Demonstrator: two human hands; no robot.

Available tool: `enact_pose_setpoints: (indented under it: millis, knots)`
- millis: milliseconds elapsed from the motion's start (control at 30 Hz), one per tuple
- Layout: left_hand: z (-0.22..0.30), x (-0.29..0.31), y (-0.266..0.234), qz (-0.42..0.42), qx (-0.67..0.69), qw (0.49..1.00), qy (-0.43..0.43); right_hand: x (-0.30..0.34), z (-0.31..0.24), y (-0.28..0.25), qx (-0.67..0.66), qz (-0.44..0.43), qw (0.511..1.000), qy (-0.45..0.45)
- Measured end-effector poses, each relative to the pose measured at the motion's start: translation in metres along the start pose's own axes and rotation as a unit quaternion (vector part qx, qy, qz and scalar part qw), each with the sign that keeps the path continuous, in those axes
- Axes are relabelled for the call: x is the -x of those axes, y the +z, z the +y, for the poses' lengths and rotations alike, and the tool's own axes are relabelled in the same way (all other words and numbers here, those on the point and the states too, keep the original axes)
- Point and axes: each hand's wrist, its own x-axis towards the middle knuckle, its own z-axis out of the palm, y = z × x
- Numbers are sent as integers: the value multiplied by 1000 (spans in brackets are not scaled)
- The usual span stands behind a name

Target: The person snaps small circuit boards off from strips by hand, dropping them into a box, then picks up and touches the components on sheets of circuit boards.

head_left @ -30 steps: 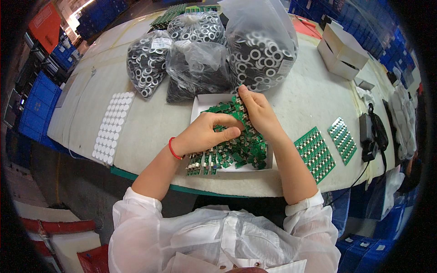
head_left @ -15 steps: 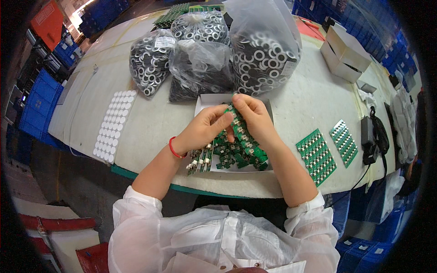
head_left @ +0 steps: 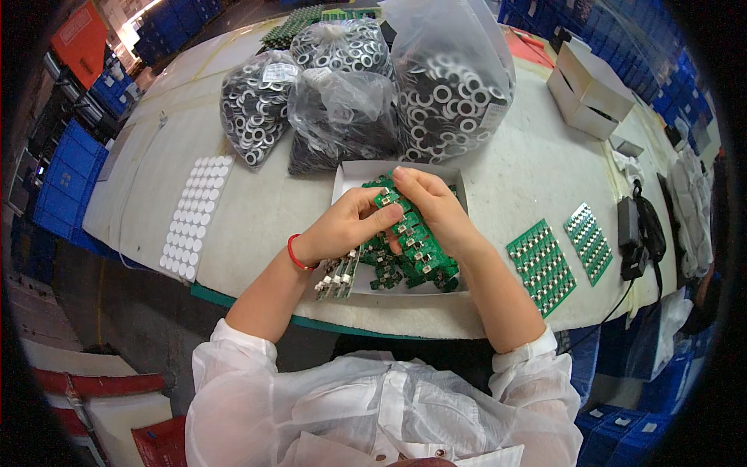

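Both hands grip a green circuit board strip [head_left: 414, 237] with a row of small pale connectors, tilted above an open white box [head_left: 460, 184]. My left hand [head_left: 336, 226] pinches its left edge with thumb and fingers. Below that palm, more narrow board strips [head_left: 338, 279] stick out, apparently held by the lower fingers. My right hand [head_left: 437, 208] is closed round the strip's upper right side, its thumb at the top end. Small separated green boards [head_left: 385, 274] lie piled in the box, partly hidden by the hands and strip.
Right of the box lie two green board panels, one larger [head_left: 541, 268] and one smaller [head_left: 588, 244]. Bags of ring-shaped parts [head_left: 451, 101] stand behind the box. A sheet of white round stickers [head_left: 194, 216] lies left; a white carton [head_left: 589, 92] and black adapter [head_left: 629, 233] are right.
The circuit board strip has turned so more of its connector face shows. Both thumbs have shifted a little, the right one slightly lower. The strips under my left hand have tilted slightly.
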Motion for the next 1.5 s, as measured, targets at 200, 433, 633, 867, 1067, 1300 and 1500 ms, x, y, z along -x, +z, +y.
enact_pose_setpoints:
  millis: [200,433,633,867,1067,1300,1500]
  knots:
    - [-4,-6,0,132,-75,988,21,-8,7,-10,285,41,948,-135]
    - [-2,2,6,133,-52,987,77,2,6,11,87,41,992,-78]
    - [2,-4,4,150,-65,987,4,-3,4,3,37,16,998,-41]
    - [-13,-10,-1,124,-174,974,70,-12,6,-8,377,155,898,-168]
    - [0,-8,7,90,-96,990,46,-10,13,-11,229,60,955,-181]
    - [-8,-10,5,81,-24,996,11,-13,20,-13,75,37,992,-99]
    - [-12,-13,4,79,6,997,3,-9,7,-6,-47,59,997,6]
